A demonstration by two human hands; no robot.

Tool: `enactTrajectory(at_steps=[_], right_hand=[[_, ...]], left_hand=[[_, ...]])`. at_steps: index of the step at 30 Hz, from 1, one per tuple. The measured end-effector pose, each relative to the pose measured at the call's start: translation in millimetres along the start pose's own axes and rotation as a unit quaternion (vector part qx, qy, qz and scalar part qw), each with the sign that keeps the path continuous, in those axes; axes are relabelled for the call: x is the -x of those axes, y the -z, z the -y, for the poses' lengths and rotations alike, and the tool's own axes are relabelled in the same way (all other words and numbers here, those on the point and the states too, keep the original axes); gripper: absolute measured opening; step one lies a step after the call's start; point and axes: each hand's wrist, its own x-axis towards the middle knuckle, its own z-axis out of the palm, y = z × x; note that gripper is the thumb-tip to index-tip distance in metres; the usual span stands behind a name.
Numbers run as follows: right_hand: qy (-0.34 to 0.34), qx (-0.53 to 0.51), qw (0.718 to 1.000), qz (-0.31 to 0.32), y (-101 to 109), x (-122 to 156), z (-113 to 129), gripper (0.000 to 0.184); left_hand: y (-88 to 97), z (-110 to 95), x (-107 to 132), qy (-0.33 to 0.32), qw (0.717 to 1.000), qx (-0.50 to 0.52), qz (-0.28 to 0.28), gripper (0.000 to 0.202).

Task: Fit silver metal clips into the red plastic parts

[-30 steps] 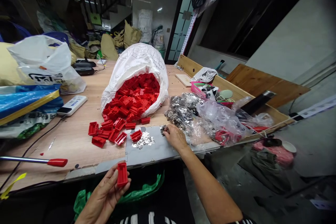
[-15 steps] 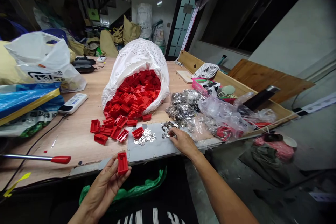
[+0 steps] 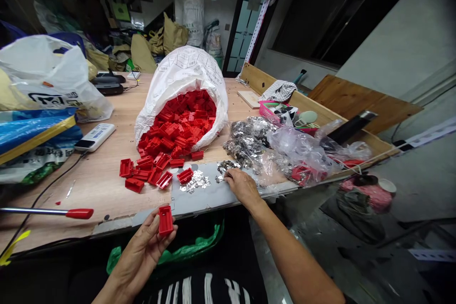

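We pinch one red plastic housing (image 3: 166,220) in our left hand (image 3: 142,251) off the counter's (image 3: 107,185) near edge; our right hand (image 3: 242,186) fingers loosely sift small metal clips (image 3: 194,182) there. The sack (image 3: 185,73) is full, so most remain. Whether a clip is picked stays unclear.

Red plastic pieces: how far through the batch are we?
No finished pieces show. In hand: the left hand holds one red piece while the right hand picks at small metal parts on the grey sheet. Left: loose red pieces and a nearly full white sack.
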Motion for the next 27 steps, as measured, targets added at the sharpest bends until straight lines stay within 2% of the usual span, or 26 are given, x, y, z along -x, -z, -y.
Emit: enactTrajectory(at_steps=[8,13,18,20,23,27], right_hand=[[0.001,0.011,1.0,-0.012,-4.6,-1.4,-1.8,0.009],[0.0,0.011,1.0,-0.018,-3.7,-1.9,3.9,0.013],[-0.006,-0.014,0.998,-0.063,-2.3,-2.6,-1.2,0.014],[0.004,-0.064,0.994,-0.09,-2.3,-3.5,-4.3,0.012],[0.033,-0.197,0.973,-0.112,0.4,-1.9,-1.0,0.013],[0.073,-0.37,0.925,-0.049,8.7,11.5,29.1,0.019]], left_hand=[[-8.4,-5.0,2.4,-0.009,1.0,0.003,0.024,0.032],[-8.3,-9.2,1.4,-0.019,0.996,0.029,0.077,0.034],[-5.7,-13.5,1.8,-0.033,0.991,0.06,0.114,0.036],[-6.7,-14.6,2.3,-0.027,0.99,0.069,0.121,0.034],[-9.2,-14.8,2.7,-0.02,0.989,0.082,0.124,0.03],[-11.5,-12.6,2.7,-0.014,0.989,0.082,0.118,0.023]])
